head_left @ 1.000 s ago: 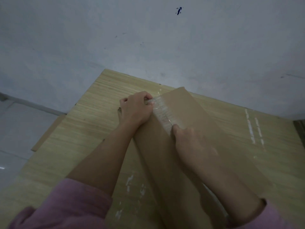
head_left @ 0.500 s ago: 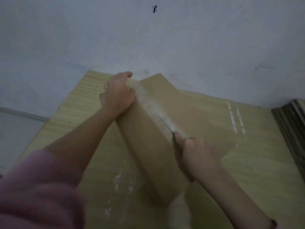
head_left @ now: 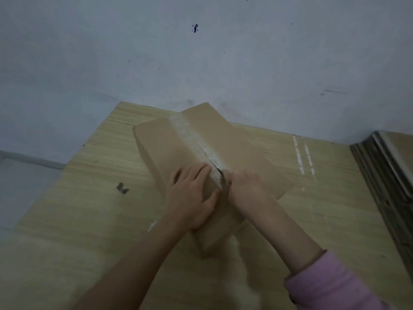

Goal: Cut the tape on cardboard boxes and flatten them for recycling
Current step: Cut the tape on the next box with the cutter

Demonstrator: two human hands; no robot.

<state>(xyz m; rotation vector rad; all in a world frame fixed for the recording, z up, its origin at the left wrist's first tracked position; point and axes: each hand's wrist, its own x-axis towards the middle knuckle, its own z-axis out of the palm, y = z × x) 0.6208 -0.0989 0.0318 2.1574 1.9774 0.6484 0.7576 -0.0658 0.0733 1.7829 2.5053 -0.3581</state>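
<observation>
Box: a brown cardboard box (head_left: 169, 153) lies slantwise on the wooden surface (head_left: 78, 209), its far end near the wall (head_left: 201, 63), its near end between the two forearms.
Tape: a strip of clear tape (head_left: 190, 135) runs along the middle seam of the box top; a thin dark slit shows in it just beyond the hands.
Blade: a slim metal blade (head_left: 215, 166) lies in that slit, its near end going under the right hand.
Left hand (head_left: 192, 198): laid flat on the box top beside the seam, fingers (head_left: 196, 173) straight and close together, pressing the cardboard.
Right hand (head_left: 248, 189): on the other side of the seam, fingers curled round the blade's handle (the handle itself is hidden).
Sleeve: a pink sleeve (head_left: 330, 285) covers the right forearm.
Stack: flat dark sheets (head_left: 384, 180) are piled at the right edge.
Marks: white dashed streaks (head_left: 304, 157) on the surface right of the box.
</observation>
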